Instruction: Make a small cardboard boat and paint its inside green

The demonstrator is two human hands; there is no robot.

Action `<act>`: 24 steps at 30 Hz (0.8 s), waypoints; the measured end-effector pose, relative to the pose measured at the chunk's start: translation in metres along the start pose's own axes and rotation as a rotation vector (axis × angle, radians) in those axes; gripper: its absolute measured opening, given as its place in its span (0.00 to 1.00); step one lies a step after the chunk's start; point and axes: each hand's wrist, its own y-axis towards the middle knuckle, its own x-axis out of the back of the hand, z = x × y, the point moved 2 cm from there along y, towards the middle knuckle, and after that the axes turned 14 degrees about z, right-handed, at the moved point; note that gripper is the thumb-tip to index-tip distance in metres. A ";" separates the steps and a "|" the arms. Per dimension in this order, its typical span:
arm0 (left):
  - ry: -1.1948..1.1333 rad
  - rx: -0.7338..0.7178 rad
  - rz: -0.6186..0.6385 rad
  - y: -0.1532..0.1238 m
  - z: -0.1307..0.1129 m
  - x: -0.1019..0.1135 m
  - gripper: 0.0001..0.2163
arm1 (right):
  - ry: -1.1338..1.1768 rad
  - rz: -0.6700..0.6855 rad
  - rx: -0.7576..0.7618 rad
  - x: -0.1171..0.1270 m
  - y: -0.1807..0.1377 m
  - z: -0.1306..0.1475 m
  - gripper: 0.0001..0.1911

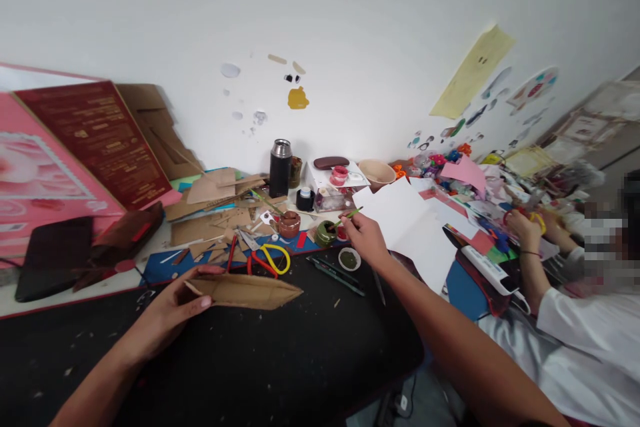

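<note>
My left hand [181,301] grips one end of a flat, brown cardboard piece [250,290] with a pointed far end, held over the black mat. In my right hand [367,238] is a thin green paintbrush [350,215], pinched between the fingers. Its tip reaches into an open jar of green paint [326,233]. A jar of brown paint [289,224] stands left of that. The white-rimmed lid [349,259] with green paint inside lies just below my right hand. Scissors with yellow and red handles [270,260] rest between my hands.
Cardboard scraps [220,223] cover the back left. A black thermos [281,170] stands near the wall. Pens [336,275] lie on the black mat [280,360]. White paper sheets [400,220] and a power strip [487,270] are at right, where a co-worker's hands [523,230] hold scissors.
</note>
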 end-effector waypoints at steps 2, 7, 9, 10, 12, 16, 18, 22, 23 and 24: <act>0.001 0.017 0.013 0.000 -0.001 -0.001 0.41 | -0.004 -0.002 -0.002 -0.001 0.000 -0.002 0.19; 0.034 0.022 0.041 0.000 -0.002 -0.002 0.41 | 0.013 0.040 -0.005 -0.002 -0.004 -0.002 0.16; 0.036 0.021 0.049 0.000 -0.001 -0.002 0.42 | 0.040 0.032 -0.004 -0.001 -0.006 0.000 0.15; 0.037 0.019 0.047 0.000 -0.001 -0.002 0.42 | 0.061 0.017 -0.004 0.000 -0.007 0.002 0.15; 0.041 0.014 0.036 0.000 -0.001 -0.002 0.43 | 0.117 -0.028 -0.007 0.004 -0.008 0.005 0.17; 0.025 0.010 0.061 0.000 0.001 -0.001 0.43 | 0.281 -0.118 -0.030 0.013 -0.008 0.009 0.21; 0.020 0.007 0.058 0.000 0.002 -0.001 0.43 | 0.379 -0.158 -0.054 0.017 -0.008 0.007 0.22; 0.021 0.022 0.066 0.001 0.002 -0.001 0.41 | 0.578 -0.223 -0.112 0.020 -0.007 -0.002 0.26; 0.021 0.022 0.071 0.001 0.003 0.000 0.40 | 0.621 -0.233 -0.124 0.020 -0.007 -0.004 0.27; 0.022 0.017 0.072 0.001 0.003 0.000 0.40 | 0.658 -0.239 -0.135 0.020 -0.007 -0.006 0.29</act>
